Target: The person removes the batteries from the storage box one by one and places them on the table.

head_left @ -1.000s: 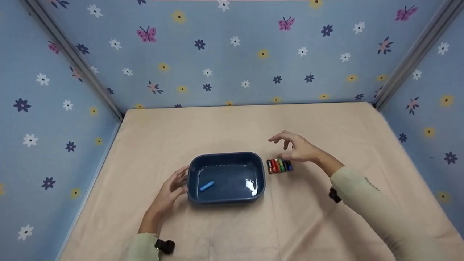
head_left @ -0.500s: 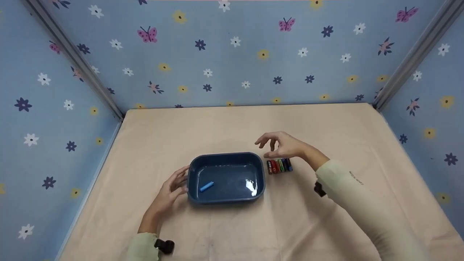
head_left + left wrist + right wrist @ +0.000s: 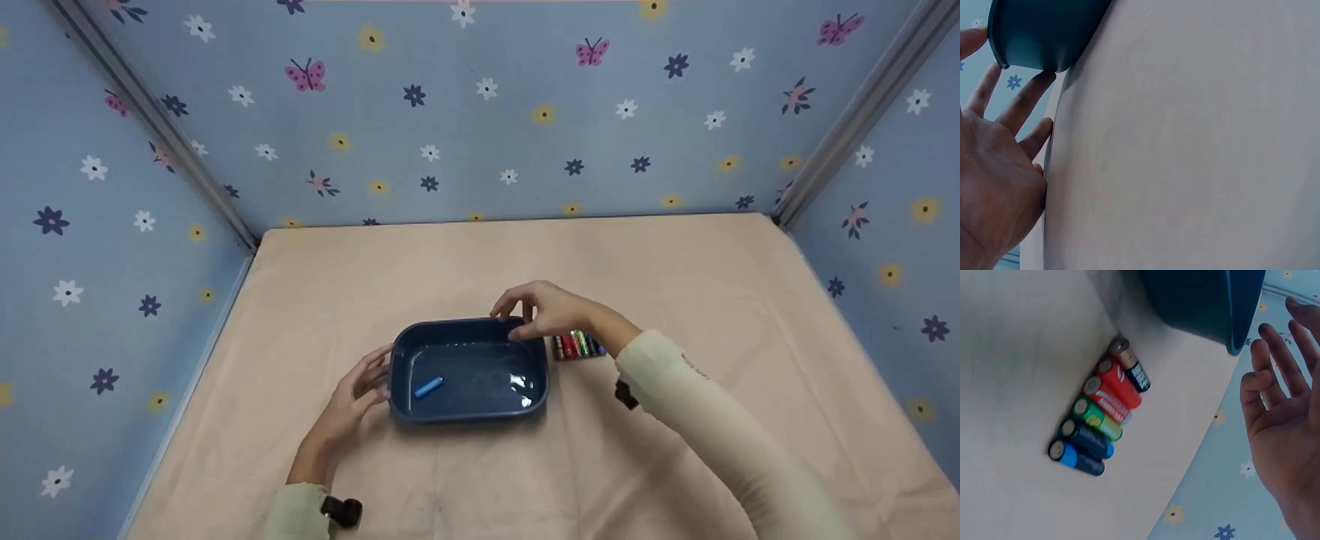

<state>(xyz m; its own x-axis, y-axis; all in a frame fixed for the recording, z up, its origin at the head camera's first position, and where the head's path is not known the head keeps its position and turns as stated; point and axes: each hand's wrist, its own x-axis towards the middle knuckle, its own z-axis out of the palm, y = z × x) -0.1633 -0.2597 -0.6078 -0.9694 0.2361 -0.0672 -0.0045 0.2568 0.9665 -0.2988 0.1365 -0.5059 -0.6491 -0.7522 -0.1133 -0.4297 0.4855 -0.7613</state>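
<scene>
A dark blue rectangular container (image 3: 469, 415) stands on the cloth-covered table, with a light blue battery (image 3: 429, 387) lying at its left inside. My left hand (image 3: 352, 397) touches the container's left side with extended fingers; in the left wrist view, fingertips meet the container (image 3: 1044, 36). Above the container's back right corner hovers my right hand (image 3: 553, 309), thumb and forefinger apart, no object visible between them. Just right of the container lie several batteries (image 3: 571, 346) in a row, partly covered by the right wrist. The right wrist view shows red, green and dark blue batteries (image 3: 1109, 399) side by side.
A beige cloth (image 3: 480, 262) covers the table. Blue walls (image 3: 480, 112) patterned with flowers and butterflies enclose it at the back and both sides. Grey metal posts (image 3: 847, 127) stand at the back corners. Each wrist wears a small black camera (image 3: 342, 511).
My right hand has moved left from above the battery row to the container's back right corner. The left hand, container and light blue battery stay in place.
</scene>
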